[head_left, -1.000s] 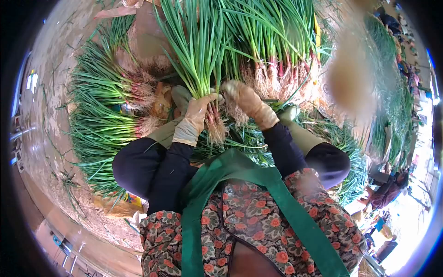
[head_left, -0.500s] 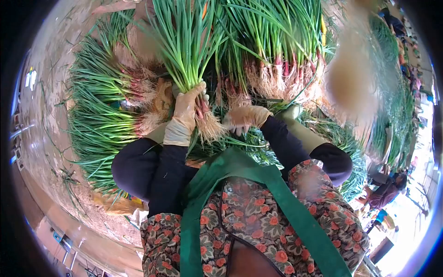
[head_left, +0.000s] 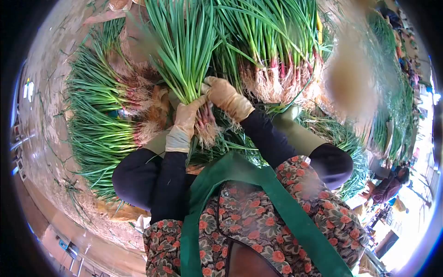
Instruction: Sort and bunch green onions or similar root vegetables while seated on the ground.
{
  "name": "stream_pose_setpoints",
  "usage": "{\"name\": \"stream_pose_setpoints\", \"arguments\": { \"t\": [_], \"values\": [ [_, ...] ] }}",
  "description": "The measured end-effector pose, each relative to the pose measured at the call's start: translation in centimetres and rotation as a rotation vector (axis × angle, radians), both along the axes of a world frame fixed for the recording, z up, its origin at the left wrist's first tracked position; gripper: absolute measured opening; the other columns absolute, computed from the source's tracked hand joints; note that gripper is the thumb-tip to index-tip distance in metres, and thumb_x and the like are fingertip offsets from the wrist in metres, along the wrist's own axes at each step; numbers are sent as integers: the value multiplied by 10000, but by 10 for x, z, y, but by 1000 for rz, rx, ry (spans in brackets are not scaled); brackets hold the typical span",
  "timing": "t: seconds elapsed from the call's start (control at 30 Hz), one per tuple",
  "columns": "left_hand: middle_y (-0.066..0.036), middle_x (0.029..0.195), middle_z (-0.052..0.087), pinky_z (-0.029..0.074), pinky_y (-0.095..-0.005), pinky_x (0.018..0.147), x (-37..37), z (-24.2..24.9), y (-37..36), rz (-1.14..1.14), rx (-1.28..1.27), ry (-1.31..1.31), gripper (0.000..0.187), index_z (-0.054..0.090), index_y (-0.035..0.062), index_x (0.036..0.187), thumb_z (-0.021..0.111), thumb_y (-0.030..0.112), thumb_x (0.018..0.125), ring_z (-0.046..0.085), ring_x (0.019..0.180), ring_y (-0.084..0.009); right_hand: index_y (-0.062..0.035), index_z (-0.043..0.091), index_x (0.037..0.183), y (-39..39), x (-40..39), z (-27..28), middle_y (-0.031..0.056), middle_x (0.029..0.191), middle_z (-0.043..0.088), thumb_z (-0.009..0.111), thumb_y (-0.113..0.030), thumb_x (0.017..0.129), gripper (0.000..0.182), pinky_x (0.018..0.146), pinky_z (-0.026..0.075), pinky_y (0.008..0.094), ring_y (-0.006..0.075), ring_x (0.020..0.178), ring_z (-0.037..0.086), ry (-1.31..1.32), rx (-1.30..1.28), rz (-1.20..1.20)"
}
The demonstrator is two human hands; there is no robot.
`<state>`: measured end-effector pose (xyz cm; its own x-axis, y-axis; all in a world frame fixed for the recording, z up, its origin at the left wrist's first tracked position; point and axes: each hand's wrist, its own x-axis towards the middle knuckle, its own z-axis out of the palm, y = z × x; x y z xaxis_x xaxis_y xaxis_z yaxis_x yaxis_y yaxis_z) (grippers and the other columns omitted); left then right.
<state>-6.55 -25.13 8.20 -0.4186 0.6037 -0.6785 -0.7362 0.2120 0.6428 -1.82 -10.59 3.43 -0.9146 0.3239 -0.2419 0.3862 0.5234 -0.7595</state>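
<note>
My left hand (head_left: 185,119), in a tan glove, is closed around a bunch of green onions (head_left: 182,51) just above the roots, which hang pale and stringy (head_left: 206,130) below the grip. The long green leaves fan upward and away from me. My right hand (head_left: 224,95), also gloved, is pressed against the same bunch from the right at the grip, fingers curled on the stalks. Both dark sleeves reach forward over my knees.
Piles of green onions lie all around: a heap at left (head_left: 99,115), a rooted heap ahead (head_left: 277,69), more at right (head_left: 344,138). Sandy ground (head_left: 46,92) at left. Another person (head_left: 387,187) sits far right. A blurred patch (head_left: 350,78) hides part of the view.
My right hand rose from below the roots and came up onto the bunch beside my left hand. The bunch stayed in my left hand and shifted slightly.
</note>
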Motion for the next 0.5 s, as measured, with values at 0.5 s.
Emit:
{"name": "stream_pose_setpoints", "arguments": {
  "t": [0.5],
  "values": [
    [-82,581,582,428,-267,372,11,6,10,28,-233,760,154,586,-28,823,602,122,797,541,415,-145,-7,609,1015,-11,10,39,188,972,628,483,-268,853,332,772,481,375,332,893,600,-283,434,-82]
  ]
}}
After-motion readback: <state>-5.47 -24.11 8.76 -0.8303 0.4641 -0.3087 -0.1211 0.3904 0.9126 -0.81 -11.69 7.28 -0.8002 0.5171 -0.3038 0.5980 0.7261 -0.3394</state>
